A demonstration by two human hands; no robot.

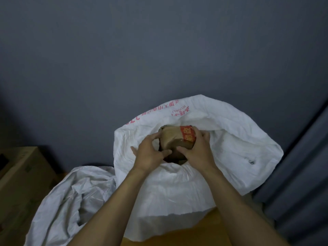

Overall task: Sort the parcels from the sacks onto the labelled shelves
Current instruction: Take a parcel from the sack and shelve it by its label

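Parcel [174, 139], brown with a red tape band, sits in the mouth of the white sack [230, 157]. The left hand [149, 153] and the right hand [198, 148] grip it from either side. A crumpled sack [71, 192] lies just to the left.

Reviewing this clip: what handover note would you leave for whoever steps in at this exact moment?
Left hand and right hand: both have a grip on the brown parcel, one on each side.
Parcel: at the mouth of the open white sack, not yet clear of it.
Second sack lies crumpled to the left.
Done: parcel grasped.
Left: lift it out, shelve it; shelves not in view, rest of sack contents hidden.
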